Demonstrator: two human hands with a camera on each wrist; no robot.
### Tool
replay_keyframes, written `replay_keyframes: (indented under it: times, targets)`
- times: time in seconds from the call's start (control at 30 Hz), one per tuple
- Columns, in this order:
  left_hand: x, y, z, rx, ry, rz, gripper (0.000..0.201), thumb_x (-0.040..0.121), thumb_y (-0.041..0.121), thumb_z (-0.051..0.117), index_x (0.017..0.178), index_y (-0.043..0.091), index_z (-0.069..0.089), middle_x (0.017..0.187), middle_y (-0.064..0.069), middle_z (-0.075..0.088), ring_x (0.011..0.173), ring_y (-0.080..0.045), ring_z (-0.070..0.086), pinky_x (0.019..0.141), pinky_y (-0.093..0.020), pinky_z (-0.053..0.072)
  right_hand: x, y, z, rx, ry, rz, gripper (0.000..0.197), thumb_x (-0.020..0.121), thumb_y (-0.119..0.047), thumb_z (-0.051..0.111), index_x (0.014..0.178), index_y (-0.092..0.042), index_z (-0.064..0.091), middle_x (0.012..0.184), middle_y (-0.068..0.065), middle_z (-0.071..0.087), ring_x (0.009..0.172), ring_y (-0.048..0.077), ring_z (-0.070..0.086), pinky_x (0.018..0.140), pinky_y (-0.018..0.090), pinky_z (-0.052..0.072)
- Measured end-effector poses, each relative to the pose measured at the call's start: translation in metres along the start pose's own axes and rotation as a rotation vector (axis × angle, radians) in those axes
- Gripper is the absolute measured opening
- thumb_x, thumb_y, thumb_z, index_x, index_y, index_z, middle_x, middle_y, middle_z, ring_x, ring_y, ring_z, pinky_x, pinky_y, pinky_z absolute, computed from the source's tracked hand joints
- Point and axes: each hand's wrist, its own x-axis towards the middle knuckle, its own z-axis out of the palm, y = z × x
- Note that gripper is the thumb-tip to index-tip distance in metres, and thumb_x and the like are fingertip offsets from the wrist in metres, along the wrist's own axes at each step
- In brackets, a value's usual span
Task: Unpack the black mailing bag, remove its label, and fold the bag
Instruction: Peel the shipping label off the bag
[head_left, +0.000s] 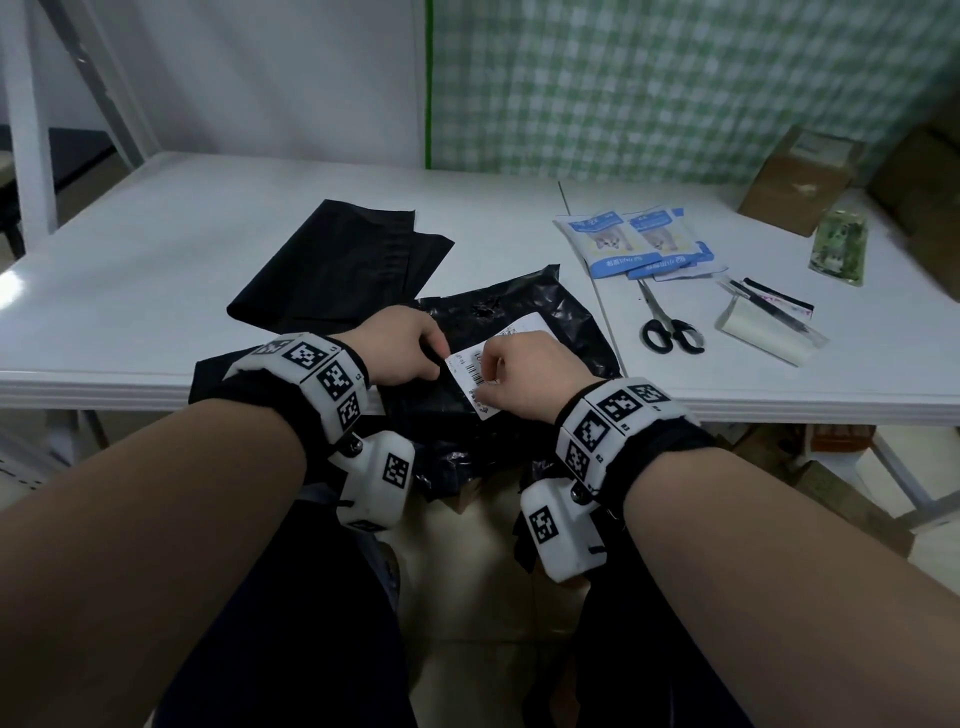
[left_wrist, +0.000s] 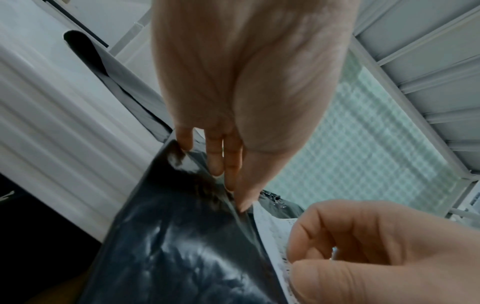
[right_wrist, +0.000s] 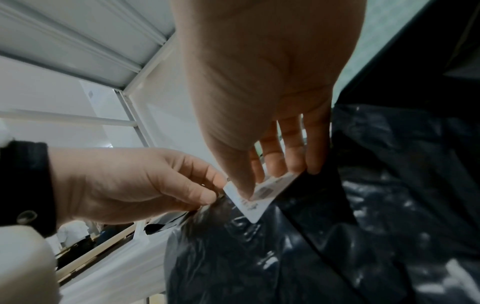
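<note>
Right hand (head_left: 524, 374) fingers tight on label (head_left: 470, 376) edge, left hand (head_left: 400, 345) fingers tight on black bag (head_left: 550, 306) at table (head_left: 156, 270) edge.

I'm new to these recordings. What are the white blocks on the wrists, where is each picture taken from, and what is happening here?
There is no machine here: a person works with bare hands. The white marked blocks are strapped to the wrists and carry small cameras. The wide picture comes from a camera on the head, looking down. The other two look along each hand from its wrist.

The right hand pinches a white shipping label on a crinkled black mailing bag at the near edge of the table. The left hand pinches the bag beside the label. Whether the label is going on or coming off cannot be told.

Further back lie folded black bags, blue pouches, scissors, a pen and a cardboard box.
</note>
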Motion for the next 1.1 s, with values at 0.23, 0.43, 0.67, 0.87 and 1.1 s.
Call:
replay_keyframes:
  times: [0.23,0.43,0.67,0.87,1.1]
  targets:
    - [-0.002,0.0,0.002,-0.084,-0.029,0.01,0.016,0.081,0.009,0.068,0.095,0.015,0.072,0.086,0.006,0.059,0.087,-0.014,0.057,0.079,-0.024,0.047,0.012,-0.016,0.002,0.172,0.023,-0.038,0.028,0.085,-0.017,0.055,0.111,-0.023,0.063,0.091,-0.004,0.059,0.095,0.016,0.058,0.081,0.032,0.051]
    - [-0.003,-0.003,0.002,-0.194,-0.035,-0.002,0.023,0.083,0.002,0.063,0.101,0.014,0.072,0.094,-0.001,0.063,0.087,-0.014,0.058,0.08,-0.022,0.048,0.027,-0.024,0.008,0.16,0.021,0.025,0.013,0.08,-0.029,0.066,0.09,-0.02,0.067,0.095,0.001,0.068,0.094,0.018,0.061,0.077,0.028,0.05]
    - [0.002,-0.006,0.002,-0.292,0.123,0.002,0.03,0.083,-0.002,0.059,0.107,0.012,0.07,0.099,-0.002,0.068,0.087,-0.012,0.061,0.077,-0.011,0.046,0.031,-0.023,0.006,0.404,0.071,0.186,0.003,0.077,-0.017,0.068,0.075,-0.017,0.07,0.076,-0.003,0.063,0.073,0.016,0.059,0.073,0.03,0.053]
    - [0.0,0.0,0.01,0.098,-0.21,0.005,0.088,0.084,0.03,0.065,0.151,0.013,0.011,0.16,-0.005,0.008,0.147,-0.023,0.007,0.118,-0.033,0.01,0.033,-0.018,0.006,0.653,0.042,0.322,0.025,0.073,-0.005,0.071,0.069,-0.022,0.054,0.07,0.002,0.058,0.069,0.023,0.061,0.074,0.043,0.06]
    - [0.004,-0.001,0.028,0.39,-0.32,-0.031,0.121,0.071,0.066,0.063,0.149,0.018,-0.016,0.157,0.001,-0.024,0.145,-0.026,-0.02,0.118,-0.049,-0.006,0.03,-0.008,-0.006,0.796,-0.112,0.347,0.023,0.082,0.003,0.062,0.075,-0.016,0.052,0.068,0.006,0.054,0.058,0.016,0.054,0.067,0.034,0.056]
